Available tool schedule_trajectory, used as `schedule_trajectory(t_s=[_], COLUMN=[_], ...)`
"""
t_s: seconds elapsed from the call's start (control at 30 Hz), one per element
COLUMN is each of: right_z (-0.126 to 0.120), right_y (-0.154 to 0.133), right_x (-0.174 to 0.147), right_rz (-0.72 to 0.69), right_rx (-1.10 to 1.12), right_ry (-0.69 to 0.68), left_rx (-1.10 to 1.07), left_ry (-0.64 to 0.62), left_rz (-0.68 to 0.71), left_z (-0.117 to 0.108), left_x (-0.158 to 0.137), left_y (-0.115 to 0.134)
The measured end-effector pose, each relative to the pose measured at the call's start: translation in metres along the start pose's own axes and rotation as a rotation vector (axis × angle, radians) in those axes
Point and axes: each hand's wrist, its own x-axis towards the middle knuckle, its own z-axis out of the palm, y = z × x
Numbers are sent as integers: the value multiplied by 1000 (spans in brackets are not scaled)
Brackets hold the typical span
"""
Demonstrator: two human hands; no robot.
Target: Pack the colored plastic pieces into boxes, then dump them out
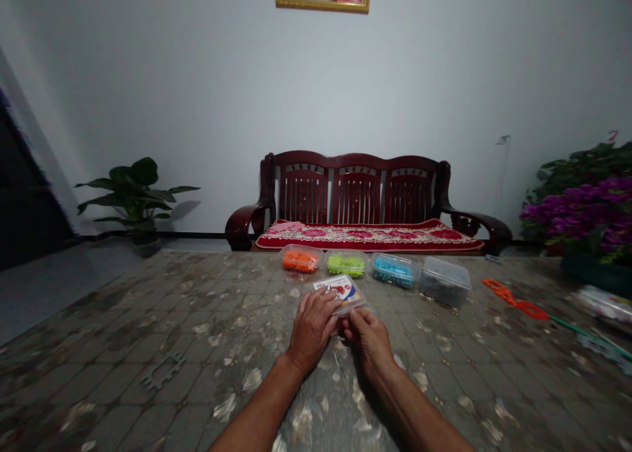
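Handling of a flat, transparent plastic box with a white, blue and red printed label (351, 293) is judged under way and unfinished, both hands being on it. Clock face centred on the box, 12 pointing away from the person. Box sits just beyond the hands, over the grey, shell-patterned tabletop (237, 386); whether it rests there or is slightly raised, cannot tell.

Done, as far as seen: small pieces grouped by colour. Transparent plastic tub (300, 248) of bright orange pieces between 10 and 11 o'clock; similar tub (346, 253) of lime-green pieces at 12; another (417, 269) of sky-blue pieces at 2. Transparent tub with dark contents (443, 295) towards 3, apparently lidded. Left open: no lids seen on the first three. Loose outside the tubs: a notched grey plastic frame (176, 358) at 8 and linked orange plastic rings (516, 302) at 3, well apart from the box. Whether the box is shut, or what it contains, not readable.

Hands. Left hand (313, 320): palm down, fingers nearly straight and close together, laid across the box's left part; thumb mostly hidden, so its grip cannot be told. Right hand (368, 333): fingers curled, thumb and forefinger pinched narrow on the box's near edge, around 5 o'clock.
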Motion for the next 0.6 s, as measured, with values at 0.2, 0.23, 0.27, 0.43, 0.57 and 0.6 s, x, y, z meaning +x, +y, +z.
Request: schedule_trajectory(t_s=[0.2,0.23,0.27,0.43,0.57,0.6], right_z=[-3,-3,-3,0,0,-1], right_y=[3,3,3,-3,-10,-12], right_x=[3,3,2,-6,-14,-16], right_rz=[-6,-3,2,38,42,31], right_rx=[24,28,33,74,108,108], right_ry=[-21,-29,-37,-39,11,21], left_rx=[-1,-3,-5,-7,5,7], left_ry=[13,17,23,32,24,31], left_rz=[-20,-23,-25,-22,-8,-6], left_z=[1,1,2,2,-1,-2], left_x=[1,1,1,1,2,2], left_y=[2,2,2,2,3,4])
